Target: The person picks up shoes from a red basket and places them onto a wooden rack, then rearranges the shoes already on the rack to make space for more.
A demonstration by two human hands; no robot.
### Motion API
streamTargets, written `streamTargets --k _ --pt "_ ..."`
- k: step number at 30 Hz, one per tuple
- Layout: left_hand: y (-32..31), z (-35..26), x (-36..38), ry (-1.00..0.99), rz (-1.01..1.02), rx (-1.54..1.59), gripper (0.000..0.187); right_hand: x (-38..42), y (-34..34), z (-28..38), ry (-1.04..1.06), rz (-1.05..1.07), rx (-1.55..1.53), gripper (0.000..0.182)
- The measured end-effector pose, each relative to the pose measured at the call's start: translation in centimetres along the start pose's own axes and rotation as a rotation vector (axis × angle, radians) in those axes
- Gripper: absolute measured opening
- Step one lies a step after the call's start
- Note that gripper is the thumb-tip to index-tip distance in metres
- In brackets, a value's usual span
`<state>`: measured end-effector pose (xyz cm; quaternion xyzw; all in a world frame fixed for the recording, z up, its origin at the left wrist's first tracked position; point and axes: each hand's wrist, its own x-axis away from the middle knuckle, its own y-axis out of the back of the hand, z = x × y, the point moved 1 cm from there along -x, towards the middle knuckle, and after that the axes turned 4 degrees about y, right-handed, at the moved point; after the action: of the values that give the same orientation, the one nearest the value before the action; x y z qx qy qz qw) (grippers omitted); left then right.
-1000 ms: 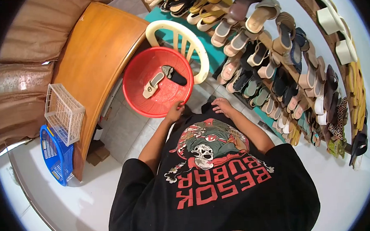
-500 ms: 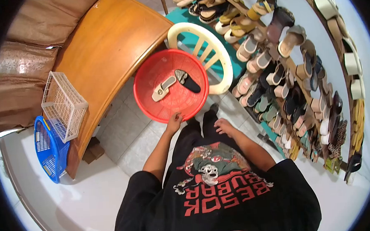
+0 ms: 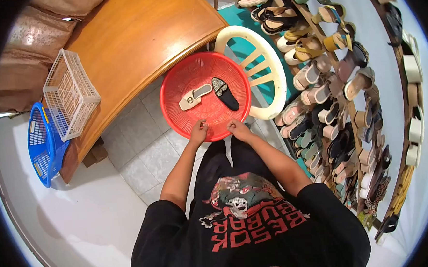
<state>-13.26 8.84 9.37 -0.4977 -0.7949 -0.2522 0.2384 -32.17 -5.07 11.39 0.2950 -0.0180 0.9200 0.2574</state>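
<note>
A red plastic basket (image 3: 172,119) stands in front of me, against the chair back; what bears it from below is hidden. Inside lie two unlike shoes, apart from each other: a cream slide sandal (image 3: 191,102) with a buckle-like ornament, and a black flat slipper (image 3: 227,100) with a patterned, glittery toe. My left hand (image 3: 199,131) is at the basket's near rim, its fingers curled over the edge. To its right, my right hand (image 3: 239,130) is closed at the same rim. Neither hand touches the shoes.
A cream plastic chair (image 3: 278,89) is behind the basket, beside a wooden desk (image 3: 145,28). White (image 3: 71,95) and blue (image 3: 47,144) plastic baskets sit at the desk's left end. Racks of women's sandals (image 3: 312,75) line the right. Grey floor tiles (image 3: 143,122) show below.
My right hand has moved left and forward to the basket's near rim. My left hand stays at the rim, a little further in. The view has shifted slightly; the shoes lie as before.
</note>
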Motion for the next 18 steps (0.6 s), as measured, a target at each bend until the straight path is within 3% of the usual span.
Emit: streamTargets --k 2,4,5,6,8,10,12,16,18 --pt "0.1 0.9 -2.6 0.017 -0.042 0.056 0.042 -0.9 0.4 -0.2 0.085 -0.021 0.136 0.021" --pt "0.1 2.8 -5.9 0.064 -0.217 0.134 0.049 -2.0 1.1 0.7 0.181 -0.04 0.268 0.023" --pt "0.5 3.0 -7.0 0.146 -0.26 0.153 0.061 -2.5 1.4 1.0 0.224 -0.096 0.58 0.03" --pt "0.6 3.7 -8.5 0.153 -0.266 0.157 0.061 -2.8 1.7 1.5 0.266 -0.15 0.889 0.038" --pt "1.4 5.1 -11.1 -0.299 -0.67 -0.494 0.069 -3.3 2.2 3.5 0.219 -0.129 1.0 0.047" --pt "2.8 4.4 -13.8 -0.284 -0.567 -0.48 0.075 -4.4 2.9 4.0 0.255 -0.033 1.129 0.052" --pt "3.8 4.6 -17.2 0.027 -0.281 -0.181 0.076 -5.7 3.4 3.6 0.168 0.044 1.165 0.053" --pt "4.0 5.3 -20.3 0.237 -0.205 0.259 0.07 -7.5 4.3 1.9 0.01 0.197 1.241 0.051" --pt "3.4 5.1 -20.6 0.257 -0.218 0.181 0.067 -7.4 4.3 1.4 0.041 0.114 1.226 0.05"
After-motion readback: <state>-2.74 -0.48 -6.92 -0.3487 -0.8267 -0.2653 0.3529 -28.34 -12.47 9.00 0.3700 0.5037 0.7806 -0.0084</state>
